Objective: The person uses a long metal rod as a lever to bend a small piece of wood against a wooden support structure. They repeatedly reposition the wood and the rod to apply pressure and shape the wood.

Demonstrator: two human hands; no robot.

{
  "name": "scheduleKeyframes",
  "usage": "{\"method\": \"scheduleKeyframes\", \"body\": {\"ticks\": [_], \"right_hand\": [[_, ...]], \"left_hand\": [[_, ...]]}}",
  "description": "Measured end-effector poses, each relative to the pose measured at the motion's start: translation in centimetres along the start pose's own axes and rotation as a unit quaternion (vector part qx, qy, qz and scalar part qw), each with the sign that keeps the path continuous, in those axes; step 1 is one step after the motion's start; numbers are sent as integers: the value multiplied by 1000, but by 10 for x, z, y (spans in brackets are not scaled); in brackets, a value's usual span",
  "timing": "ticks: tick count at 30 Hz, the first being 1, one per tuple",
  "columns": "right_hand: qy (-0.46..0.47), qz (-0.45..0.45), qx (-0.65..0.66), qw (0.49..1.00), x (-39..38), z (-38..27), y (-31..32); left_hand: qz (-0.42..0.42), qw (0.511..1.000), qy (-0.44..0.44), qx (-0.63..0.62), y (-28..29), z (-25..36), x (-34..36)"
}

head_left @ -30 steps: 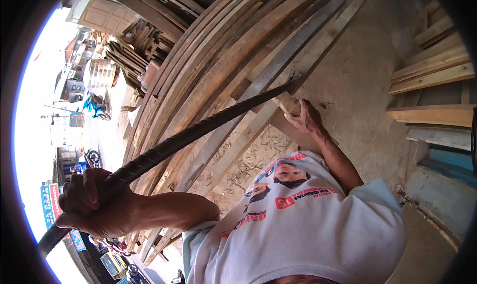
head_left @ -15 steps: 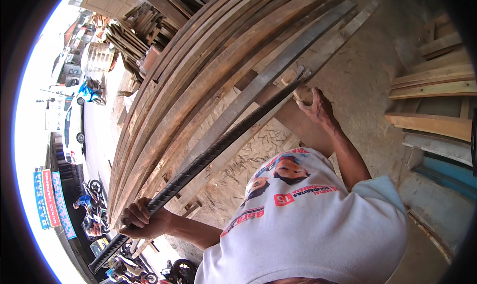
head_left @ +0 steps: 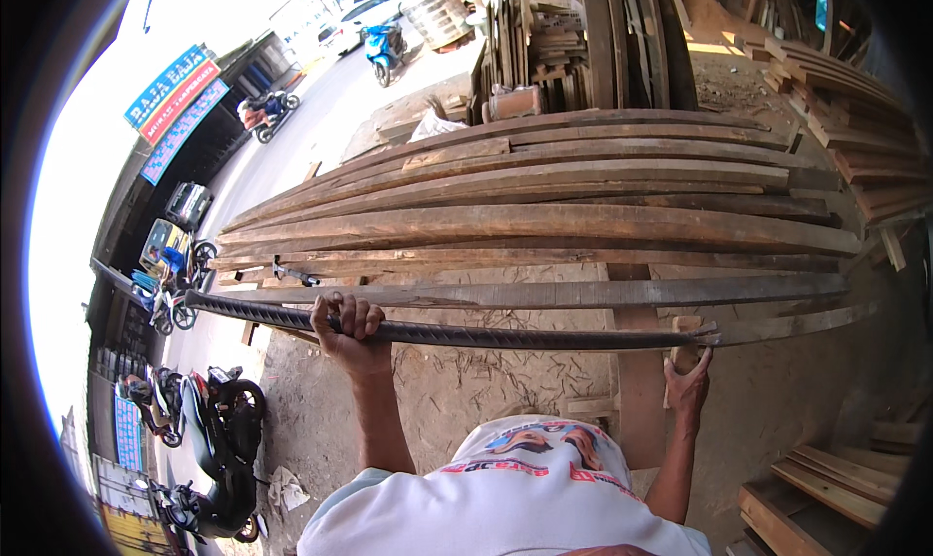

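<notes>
A long dark ribbed steel pry bar (head_left: 505,336) with a forked tip runs nearly level across the view. My left hand (head_left: 348,330) is wrapped round it toward its left end. At the forked tip, my right hand (head_left: 688,386) grips a small wooden block (head_left: 685,359), which sits under the bar's right end. Whether the fork touches the block's face or a nail in it, I cannot make out. Just beyond the bar lies a long greyish plank (head_left: 544,295), with several brown wooden beams (head_left: 544,227) side by side behind it.
What looks like a hammer (head_left: 294,273) lies on the beams at left. Dark thin bits (head_left: 486,376) litter the ground. Stacked timber stands at the back (head_left: 559,46) and lower right (head_left: 826,488). Parked motorbikes (head_left: 224,439) line the roadside at left.
My view has turned, and the bar that slanted up to the right now appears nearly level. Both hands keep their holds on the bar and the block.
</notes>
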State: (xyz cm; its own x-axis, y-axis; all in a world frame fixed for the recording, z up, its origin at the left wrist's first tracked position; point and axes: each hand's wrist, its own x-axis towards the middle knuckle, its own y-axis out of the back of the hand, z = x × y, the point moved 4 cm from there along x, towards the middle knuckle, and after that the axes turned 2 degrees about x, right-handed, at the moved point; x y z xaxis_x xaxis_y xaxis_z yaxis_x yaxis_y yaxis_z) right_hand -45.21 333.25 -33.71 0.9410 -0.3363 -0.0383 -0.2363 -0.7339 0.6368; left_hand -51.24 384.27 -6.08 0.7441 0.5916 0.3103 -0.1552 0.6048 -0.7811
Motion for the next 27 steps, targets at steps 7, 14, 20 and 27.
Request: {"method": "scheduleKeyframes", "body": {"ticks": [7,14,20,27], "right_hand": [[-7,-36,-21,999,8,4,5],[50,-83,-77,992,34,-20,14],[29,-88,-213,973,20,-54,44],[123,-179,-374,901,18,-129,0]], "left_hand": [[175,983,46,-18,121,-35,-12],[458,872,120,-123,318,-95,-153],[592,784,170,-77,383,-87,-245],[680,712,166,-57,446,9,-307]]}}
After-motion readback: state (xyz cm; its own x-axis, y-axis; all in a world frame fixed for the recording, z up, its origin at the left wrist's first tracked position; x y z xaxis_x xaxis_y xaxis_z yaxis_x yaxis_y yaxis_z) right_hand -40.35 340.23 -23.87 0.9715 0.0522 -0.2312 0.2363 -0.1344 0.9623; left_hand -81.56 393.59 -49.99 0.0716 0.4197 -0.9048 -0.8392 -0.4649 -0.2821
